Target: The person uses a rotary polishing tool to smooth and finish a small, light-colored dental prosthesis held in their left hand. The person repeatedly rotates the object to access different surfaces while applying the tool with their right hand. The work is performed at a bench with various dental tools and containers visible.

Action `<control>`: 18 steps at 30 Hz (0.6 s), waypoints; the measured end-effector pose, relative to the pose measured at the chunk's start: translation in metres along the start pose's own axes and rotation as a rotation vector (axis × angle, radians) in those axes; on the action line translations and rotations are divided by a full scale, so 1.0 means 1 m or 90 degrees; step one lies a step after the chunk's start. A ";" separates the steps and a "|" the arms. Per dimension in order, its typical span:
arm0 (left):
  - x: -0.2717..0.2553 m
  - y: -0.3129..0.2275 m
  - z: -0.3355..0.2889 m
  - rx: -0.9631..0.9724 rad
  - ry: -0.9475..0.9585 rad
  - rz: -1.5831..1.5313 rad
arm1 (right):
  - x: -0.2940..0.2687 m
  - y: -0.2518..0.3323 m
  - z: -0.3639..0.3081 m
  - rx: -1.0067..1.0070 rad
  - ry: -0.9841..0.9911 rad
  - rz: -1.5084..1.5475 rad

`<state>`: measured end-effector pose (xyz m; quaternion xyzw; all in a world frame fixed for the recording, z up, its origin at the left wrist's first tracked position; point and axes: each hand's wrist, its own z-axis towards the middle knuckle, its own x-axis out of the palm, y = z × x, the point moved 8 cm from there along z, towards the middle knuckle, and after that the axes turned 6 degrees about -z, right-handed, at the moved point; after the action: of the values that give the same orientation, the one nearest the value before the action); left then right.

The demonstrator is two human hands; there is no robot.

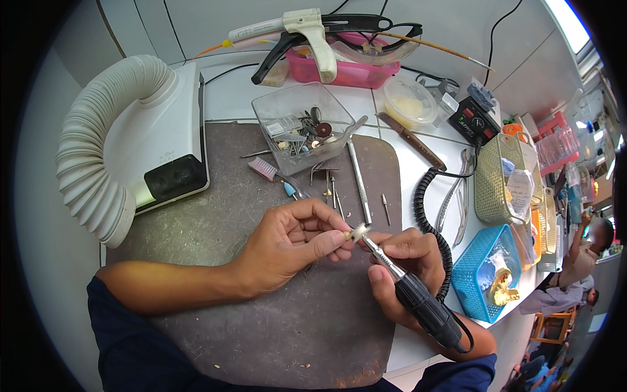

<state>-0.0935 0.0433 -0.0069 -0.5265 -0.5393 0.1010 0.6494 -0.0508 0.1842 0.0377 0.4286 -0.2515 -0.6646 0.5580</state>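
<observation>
My left hand (287, 235) pinches a small cream, tooth-coloured piece (348, 236) between thumb and forefinger, mostly hidden by the fingertips. In my right hand (418, 255) is a rotary handpiece (424, 307) with a black body and silver nose, gripped like a pen. A small white wheel (360, 231) at its tip meets or nearly meets the piece; contact is hard to make out. Both hands are above a dark worn board (261, 333). Beyond them lie several thin burs, a metal rod tool (359, 183) and a pink-bristled brush (263, 168).
A white box with a ribbed hose (81, 157) stands left. Behind is a clear tray (268, 130) of bits. The handpiece's coiled cord (421, 202) runs right, near pliers (454, 196), a control box (475, 121) and a blue basket (467, 274) with dental models. People appear far right.
</observation>
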 end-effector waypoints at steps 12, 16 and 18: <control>-0.002 0.004 0.002 -0.012 -0.021 -0.020 | 0.001 -0.005 0.002 0.051 -0.010 0.021; -0.002 0.004 0.000 -0.017 -0.033 -0.021 | 0.001 -0.007 0.001 0.062 -0.023 0.039; -0.002 0.005 0.000 -0.013 -0.037 -0.011 | 0.003 -0.003 0.003 0.015 -0.019 0.042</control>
<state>-0.0926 0.0439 -0.0123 -0.5254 -0.5634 0.1050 0.6289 -0.0551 0.1821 0.0361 0.4168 -0.2812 -0.6492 0.5707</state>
